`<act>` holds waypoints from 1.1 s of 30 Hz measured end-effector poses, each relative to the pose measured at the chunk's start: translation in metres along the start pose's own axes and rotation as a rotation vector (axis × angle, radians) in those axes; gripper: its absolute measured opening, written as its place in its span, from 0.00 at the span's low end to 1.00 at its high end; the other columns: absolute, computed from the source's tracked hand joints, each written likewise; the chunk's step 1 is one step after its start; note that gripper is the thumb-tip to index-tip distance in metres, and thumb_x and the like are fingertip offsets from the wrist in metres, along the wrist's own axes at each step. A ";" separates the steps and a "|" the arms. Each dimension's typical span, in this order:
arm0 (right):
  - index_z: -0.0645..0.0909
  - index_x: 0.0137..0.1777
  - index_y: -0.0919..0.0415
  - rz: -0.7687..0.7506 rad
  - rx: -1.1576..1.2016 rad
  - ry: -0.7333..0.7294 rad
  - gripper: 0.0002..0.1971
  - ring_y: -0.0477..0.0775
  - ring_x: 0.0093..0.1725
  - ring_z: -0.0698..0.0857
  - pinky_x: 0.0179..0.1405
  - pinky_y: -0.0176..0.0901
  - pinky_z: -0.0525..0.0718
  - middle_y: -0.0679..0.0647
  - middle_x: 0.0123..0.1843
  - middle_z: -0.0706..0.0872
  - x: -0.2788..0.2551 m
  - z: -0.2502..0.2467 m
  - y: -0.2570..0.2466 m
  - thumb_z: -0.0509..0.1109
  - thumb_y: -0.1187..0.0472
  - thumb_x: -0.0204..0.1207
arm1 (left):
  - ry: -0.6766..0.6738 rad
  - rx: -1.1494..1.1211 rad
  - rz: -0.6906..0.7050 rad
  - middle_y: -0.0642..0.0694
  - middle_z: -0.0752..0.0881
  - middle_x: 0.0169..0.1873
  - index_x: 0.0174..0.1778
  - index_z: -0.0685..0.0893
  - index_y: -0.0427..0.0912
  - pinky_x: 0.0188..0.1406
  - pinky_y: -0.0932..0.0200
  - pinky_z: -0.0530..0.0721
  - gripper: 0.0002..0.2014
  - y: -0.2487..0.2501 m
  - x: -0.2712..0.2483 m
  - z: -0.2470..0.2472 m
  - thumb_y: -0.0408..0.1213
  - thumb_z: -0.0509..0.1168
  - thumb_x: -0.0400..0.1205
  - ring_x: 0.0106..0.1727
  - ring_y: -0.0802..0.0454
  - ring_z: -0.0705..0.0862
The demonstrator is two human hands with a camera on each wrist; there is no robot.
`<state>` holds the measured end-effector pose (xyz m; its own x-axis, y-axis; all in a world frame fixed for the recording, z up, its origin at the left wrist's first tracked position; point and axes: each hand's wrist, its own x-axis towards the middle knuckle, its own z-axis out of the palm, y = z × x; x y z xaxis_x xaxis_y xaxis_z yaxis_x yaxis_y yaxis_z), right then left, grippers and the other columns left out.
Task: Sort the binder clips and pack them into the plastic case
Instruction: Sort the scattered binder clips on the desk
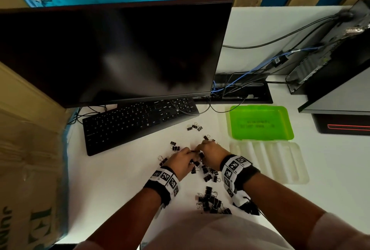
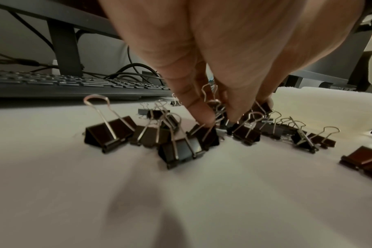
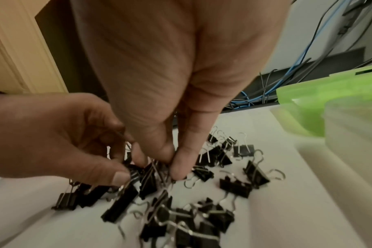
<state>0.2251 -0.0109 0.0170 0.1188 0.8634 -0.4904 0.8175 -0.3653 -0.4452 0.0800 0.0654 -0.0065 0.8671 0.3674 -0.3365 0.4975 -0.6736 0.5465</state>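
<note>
Several black binder clips (image 1: 208, 171) lie scattered on the white desk, with a denser heap (image 1: 212, 201) close to my body and a small group (image 1: 194, 127) by the keyboard. My left hand (image 1: 192, 156) and right hand (image 1: 200, 150) meet fingertip to fingertip over the middle cluster. In the left wrist view my left hand (image 2: 218, 117) reaches down into the clips (image 2: 204, 134) and pinches one. In the right wrist view my right hand (image 3: 172, 166) pinches a clip's wire handles (image 3: 157, 169). The plastic case lies open to the right: green half (image 1: 260, 122), clear ribbed half (image 1: 280, 161).
A black keyboard (image 1: 136, 121) sits left of the clips under a dark monitor (image 1: 112, 53). Cables (image 1: 236, 83) run behind the case. A computer tower (image 1: 336, 53) stands at the far right, a cardboard box (image 1: 30, 169) at the left edge.
</note>
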 end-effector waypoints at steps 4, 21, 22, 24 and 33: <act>0.85 0.55 0.60 0.031 0.050 0.017 0.14 0.60 0.54 0.85 0.53 0.45 0.81 0.61 0.52 0.87 -0.002 0.003 0.005 0.64 0.69 0.73 | 0.009 0.017 -0.015 0.43 0.78 0.58 0.64 0.78 0.43 0.54 0.52 0.78 0.15 0.001 -0.004 0.000 0.34 0.62 0.81 0.54 0.42 0.82; 0.72 0.69 0.60 0.041 -0.166 -0.119 0.22 0.68 0.59 0.83 0.57 0.54 0.83 0.66 0.63 0.79 -0.040 0.003 0.015 0.57 0.74 0.77 | -0.203 0.053 -0.036 0.45 0.67 0.70 0.76 0.65 0.50 0.64 0.51 0.77 0.33 0.018 -0.016 0.016 0.48 0.70 0.76 0.65 0.44 0.76; 0.74 0.67 0.62 0.025 -0.193 -0.140 0.20 0.68 0.58 0.83 0.56 0.53 0.83 0.66 0.61 0.80 -0.040 0.005 0.012 0.57 0.74 0.77 | -0.186 0.063 -0.038 0.45 0.67 0.69 0.73 0.69 0.47 0.63 0.51 0.78 0.30 0.019 -0.016 0.017 0.47 0.70 0.76 0.64 0.43 0.76; 0.78 0.62 0.63 -0.004 -0.223 -0.159 0.17 0.67 0.56 0.84 0.55 0.54 0.83 0.66 0.58 0.81 -0.039 0.009 0.007 0.56 0.72 0.77 | -0.140 0.073 -0.036 0.44 0.69 0.66 0.66 0.76 0.43 0.59 0.52 0.78 0.21 0.022 -0.016 0.018 0.44 0.69 0.78 0.61 0.43 0.78; 0.76 0.59 0.66 0.048 -0.270 -0.142 0.14 0.67 0.54 0.84 0.48 0.52 0.82 0.66 0.57 0.81 -0.032 0.007 0.008 0.58 0.73 0.76 | -0.061 0.034 -0.012 0.51 0.54 0.78 0.55 0.81 0.43 0.55 0.57 0.78 0.10 0.024 -0.019 0.011 0.35 0.67 0.79 0.53 0.46 0.82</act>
<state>0.2243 -0.0438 0.0237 0.0964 0.7833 -0.6141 0.9353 -0.2824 -0.2133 0.0748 0.0350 0.0043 0.8573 0.3363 -0.3897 0.5058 -0.6913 0.5161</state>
